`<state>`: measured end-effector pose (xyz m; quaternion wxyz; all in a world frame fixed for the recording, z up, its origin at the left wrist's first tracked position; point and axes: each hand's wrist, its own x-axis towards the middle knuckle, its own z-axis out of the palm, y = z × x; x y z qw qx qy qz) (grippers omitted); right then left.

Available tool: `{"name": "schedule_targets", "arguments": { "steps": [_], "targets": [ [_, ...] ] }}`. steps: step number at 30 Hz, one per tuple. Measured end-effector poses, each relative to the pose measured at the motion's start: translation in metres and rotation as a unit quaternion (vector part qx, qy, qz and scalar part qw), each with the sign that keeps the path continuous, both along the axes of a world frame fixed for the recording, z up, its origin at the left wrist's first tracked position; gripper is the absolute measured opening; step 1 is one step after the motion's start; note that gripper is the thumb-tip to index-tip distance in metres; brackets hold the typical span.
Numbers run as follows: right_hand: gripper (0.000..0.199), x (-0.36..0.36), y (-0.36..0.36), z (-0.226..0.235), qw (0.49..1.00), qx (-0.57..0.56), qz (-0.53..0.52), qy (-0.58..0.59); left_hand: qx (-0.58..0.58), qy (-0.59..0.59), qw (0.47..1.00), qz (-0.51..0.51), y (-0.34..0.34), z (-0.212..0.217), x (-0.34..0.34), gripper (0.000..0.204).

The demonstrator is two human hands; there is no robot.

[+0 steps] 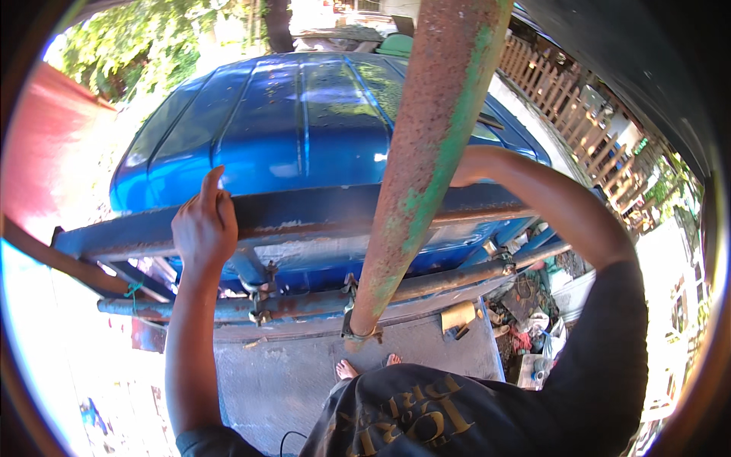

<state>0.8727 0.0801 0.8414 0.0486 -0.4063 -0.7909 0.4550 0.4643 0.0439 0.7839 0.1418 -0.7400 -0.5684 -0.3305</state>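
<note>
My left hand (204,228) lies over the left part of a blue, rust-marked metal beam (320,213). Its index finger stretches past the beam's far edge, the thumb stands apart and the other fingers look bent; I see nothing held. On the other side my right arm curves over the beam. Only the back part of my right hand (466,169) shows, because a thick rusty pipe (426,145) with flaking green paint hides its fingers. What that hand touches cannot be seen. Just beyond the beam is a shiny blue ribbed vehicle roof (266,114).
Below the beam runs a thinner horizontal pipe (304,305) with metal clamps (260,293). My bare feet (346,369) stand on a grey platform (282,381). Clutter (533,312) lies right of it, near a wooden fence (563,99). A red sheet (53,145) hangs at left.
</note>
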Motion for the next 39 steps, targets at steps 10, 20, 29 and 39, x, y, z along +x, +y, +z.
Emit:
{"name": "schedule_targets", "arguments": {
  "steps": [10,20,29,39],
  "targets": [
    [0.043,-0.049,0.042,-0.035,0.996,0.089,-0.032,0.004,0.044,0.007,0.998,-0.042,0.027,-0.014,0.032,0.037],
    [0.054,0.082,0.009,-0.029,0.959,0.158,-0.004,-0.237,0.042,0.015,0.999,-0.019,0.010,-0.001,0.013,0.037],
    [0.045,0.009,-0.016,-0.037,0.979,0.191,-0.068,-0.035,0.072,0.051,0.995,-0.037,0.019,-0.013,0.004,0.037],
    [0.034,0.011,-0.076,-0.077,0.941,0.308,-0.131,0.057,0.020,-0.006,0.999,-0.029,0.019,-0.010,0.026,0.039]
  ]
}}
